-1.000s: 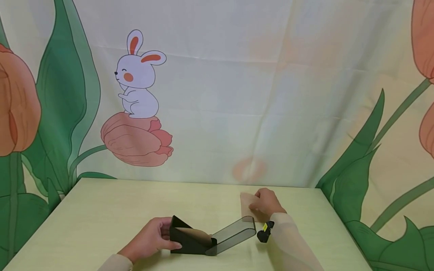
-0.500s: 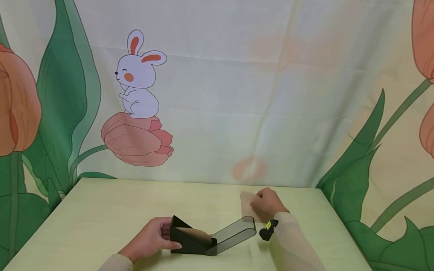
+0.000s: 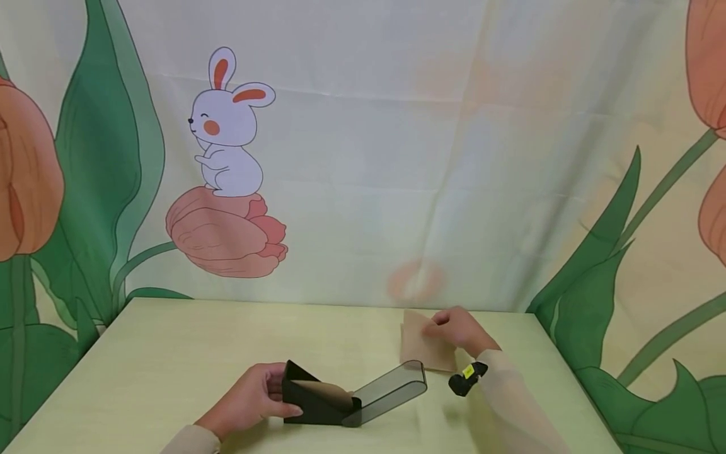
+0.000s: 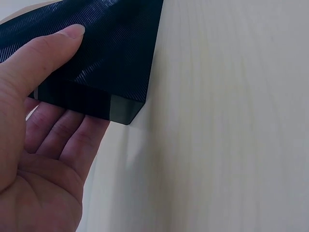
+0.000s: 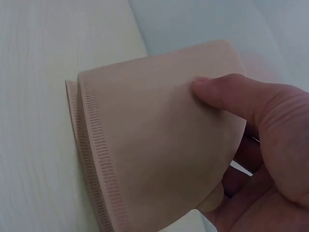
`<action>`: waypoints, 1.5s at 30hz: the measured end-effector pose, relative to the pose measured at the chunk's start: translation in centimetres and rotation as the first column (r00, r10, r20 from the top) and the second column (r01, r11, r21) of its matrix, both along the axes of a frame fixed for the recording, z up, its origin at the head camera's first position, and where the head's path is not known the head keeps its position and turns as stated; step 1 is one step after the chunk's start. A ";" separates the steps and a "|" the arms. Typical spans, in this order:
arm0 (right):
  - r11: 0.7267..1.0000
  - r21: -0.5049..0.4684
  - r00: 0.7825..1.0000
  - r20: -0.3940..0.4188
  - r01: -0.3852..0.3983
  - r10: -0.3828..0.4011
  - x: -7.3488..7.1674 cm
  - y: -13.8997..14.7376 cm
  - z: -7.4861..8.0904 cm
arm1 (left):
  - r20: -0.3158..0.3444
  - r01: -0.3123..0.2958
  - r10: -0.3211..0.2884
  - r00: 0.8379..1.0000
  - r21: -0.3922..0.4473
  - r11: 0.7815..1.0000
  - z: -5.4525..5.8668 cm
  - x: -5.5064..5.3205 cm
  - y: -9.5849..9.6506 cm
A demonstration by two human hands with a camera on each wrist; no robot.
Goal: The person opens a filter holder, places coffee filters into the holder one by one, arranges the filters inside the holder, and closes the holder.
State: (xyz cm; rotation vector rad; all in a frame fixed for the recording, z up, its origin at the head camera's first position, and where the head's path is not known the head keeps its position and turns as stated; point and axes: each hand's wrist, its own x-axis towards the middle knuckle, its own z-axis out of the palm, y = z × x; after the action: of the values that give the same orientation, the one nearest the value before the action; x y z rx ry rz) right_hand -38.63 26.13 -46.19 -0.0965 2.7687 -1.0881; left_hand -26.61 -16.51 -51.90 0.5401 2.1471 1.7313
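My left hand [image 3: 252,397] grips a black coffee filter holder [image 3: 314,410], thumb on the front and fingers behind and beneath it. Its smoky clear lid [image 3: 391,394] is swung open to the right. Brown paper [image 3: 326,389] shows inside. In the left wrist view the ribbed black side of the holder [image 4: 116,53] faces the camera. At the back right, my right hand [image 3: 462,331] pinches a brown paper coffee filter [image 5: 159,125] between thumb and fingers. The filter has a crimped edge, and at least one more filter [image 5: 77,111] lies behind it.
Both hands work over a pale wood table [image 3: 198,347]. A curtain [image 3: 351,221] printed with tulips and a rabbit hangs along its back edge. A small black wrist camera [image 3: 467,378] with a yellow label sits by the right wrist.
My right hand has moved slightly right and back, lifting the top filter so its edge rises off the paper beneath. The left hand and holder stay in place.
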 end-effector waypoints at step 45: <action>0.893 -0.200 0.893 -0.300 -0.402 0.335 8.7 -6.9 10.4 | -0.023 0.023 -0.023 0.999 -0.003 1.000 -0.4 -0.1 -0.1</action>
State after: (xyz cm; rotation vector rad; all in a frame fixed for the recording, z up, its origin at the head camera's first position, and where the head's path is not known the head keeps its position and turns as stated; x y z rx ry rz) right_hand -29.89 19.23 -35.81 -0.8241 2.6334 -1.3971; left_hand -26.76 -16.63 -52.34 0.5840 2.1501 1.7180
